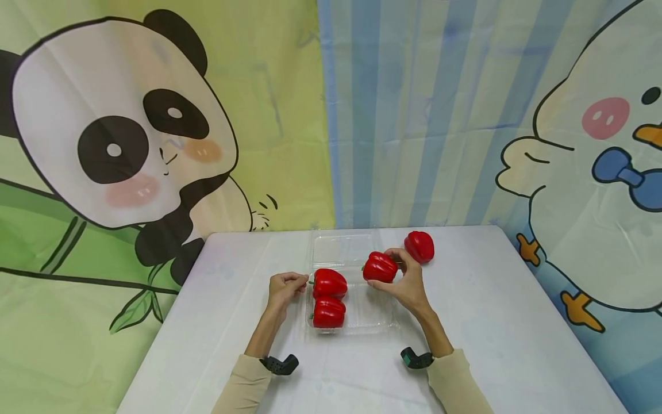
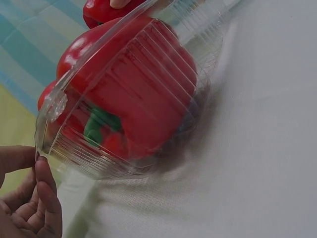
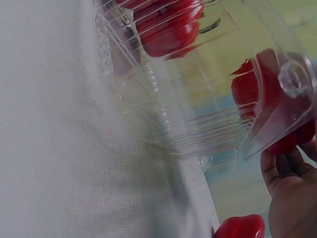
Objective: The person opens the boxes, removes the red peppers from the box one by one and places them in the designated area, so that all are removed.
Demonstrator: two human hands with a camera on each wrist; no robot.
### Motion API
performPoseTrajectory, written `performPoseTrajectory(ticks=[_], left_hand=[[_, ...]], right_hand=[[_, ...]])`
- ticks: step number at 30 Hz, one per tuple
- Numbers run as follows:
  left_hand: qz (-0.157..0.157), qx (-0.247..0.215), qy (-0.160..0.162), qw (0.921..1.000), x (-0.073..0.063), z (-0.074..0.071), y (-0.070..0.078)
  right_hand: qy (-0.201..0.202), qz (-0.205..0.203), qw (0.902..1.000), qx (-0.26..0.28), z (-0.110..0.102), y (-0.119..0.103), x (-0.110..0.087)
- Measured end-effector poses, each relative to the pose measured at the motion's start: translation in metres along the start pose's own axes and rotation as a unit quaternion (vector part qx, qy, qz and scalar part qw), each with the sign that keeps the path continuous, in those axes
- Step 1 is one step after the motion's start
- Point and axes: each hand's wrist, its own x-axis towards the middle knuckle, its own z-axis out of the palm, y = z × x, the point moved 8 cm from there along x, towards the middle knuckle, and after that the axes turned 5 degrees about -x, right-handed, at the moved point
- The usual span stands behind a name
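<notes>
A clear plastic clamshell box (image 1: 364,322) lies with its lid (image 1: 336,250) folded back. Two red bell peppers (image 1: 329,312) sit one behind the other in its left side. My right hand (image 1: 410,284) grips another red bell pepper (image 1: 380,267) above the box's right rear part. In the right wrist view, that pepper (image 3: 257,84) shows partly through the clear wall. My left hand (image 1: 284,290) is at the box's left edge. The left wrist view shows its thumb and fingertips (image 2: 42,173) pinching the rim (image 2: 44,119).
One more red bell pepper (image 1: 419,246) lies on the white table (image 1: 481,299), behind and right of the box. Behind the table hang printed curtains (image 1: 403,115) with a panda and a white bird. A dark camera mount is on each wrist.
</notes>
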Motion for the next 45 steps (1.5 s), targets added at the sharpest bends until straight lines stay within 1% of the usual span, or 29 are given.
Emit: performPoseTrajectory(ticks=[5,11,17,26,30,34,37,41,43,45], left_hand=[[0.001,0.004,0.001,1.0,0.001,0.0,-0.001],[0.0,0.001,-0.002,1.0,0.0,0.0,0.0],[0.005,0.002,0.002,1.0,-0.002,0.0,0.003],[0.005,-0.003,-0.002,1.0,-0.004,0.003,0.004],[0.01,-0.006,-0.004,0.9999,-0.004,0.002,0.005],[0.007,-0.008,-0.006,0.9999,-0.003,0.0,0.003],[0.005,-0.008,-0.006,0.9999,-0.002,0.0,0.002],[0.007,-0.008,-0.005,0.9999,-0.002,0.001,0.003],[0.008,-0.007,-0.004,0.9999,-0.002,0.001,0.002],[0.007,-0.008,-0.006,0.9999,-0.002,0.001,0.001]], right_hand=[[-0.002,0.004,1.0,0.003,0.0,0.0,0.0],[0.005,-0.001,1.0,-0.002,-0.002,-0.003,-0.001],[0.011,-0.006,0.9999,0.001,-0.006,-0.003,-0.001],[0.022,0.008,0.9997,-0.006,-0.011,0.0,-0.003],[0.023,0.007,0.9997,-0.004,-0.011,0.0,-0.003],[0.026,0.008,0.9996,-0.004,-0.011,0.002,-0.003],[0.03,0.013,0.9994,-0.007,-0.01,0.01,-0.002],[0.035,0.01,0.9993,-0.01,-0.008,0.035,0.003],[0.035,0.005,0.9993,-0.013,-0.008,0.044,0.004],[0.036,0.002,0.9992,-0.018,-0.01,0.046,0.004]])
